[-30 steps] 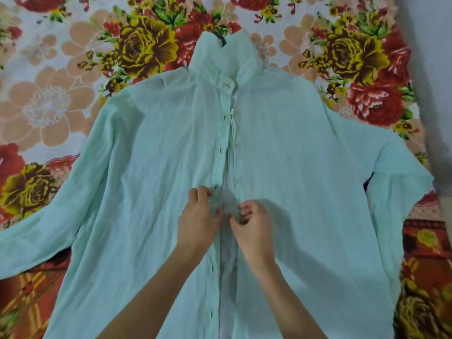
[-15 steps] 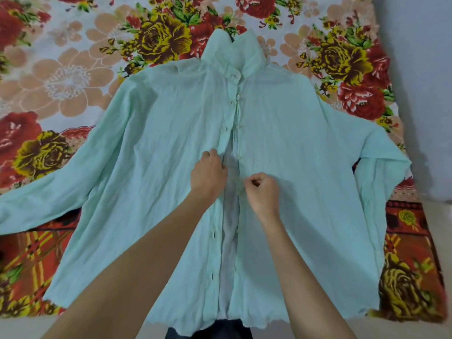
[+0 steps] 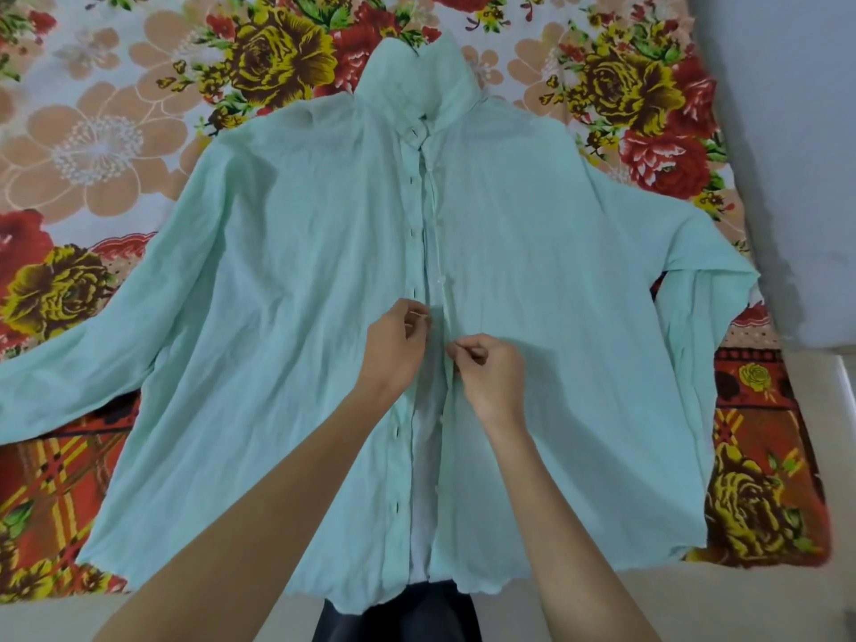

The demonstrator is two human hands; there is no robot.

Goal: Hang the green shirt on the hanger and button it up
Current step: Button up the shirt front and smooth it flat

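Shirt point(image 3: 287, 317), pale green, lies front up and spread flat on a flowered sheet point(image 3: 116, 145), with its collar point(image 3: 417, 71) standing at the far end and its hem nearest the person. The sleeve on the left of the view point(image 3: 69, 363) stretches out sideways across the sheet; the sleeve on the right point(image 3: 685, 252) is folded back on itself near the cuff.

Down the middle the two front edges lie close together in the upper half and part below the hands, where a strip of paler inner cloth shows. Small buttons point(image 3: 438, 281) run down the right-hand edge and buttonholes down the left-hand one. Whether any button near the collar is fastened is hard to tell from here.

The left hand point(image 3: 393, 349) has its fingers curled, pinching the buttonhole edge of the shirt about halfway down. The right hand point(image 3: 493, 382), just beside it, is curled too and pinches the button edge. The two hands are near each other but apart.

A grey wall point(image 3: 787, 132) rises along the right of the sheet. Dark cloth point(image 3: 403, 613) shows just below the hem.
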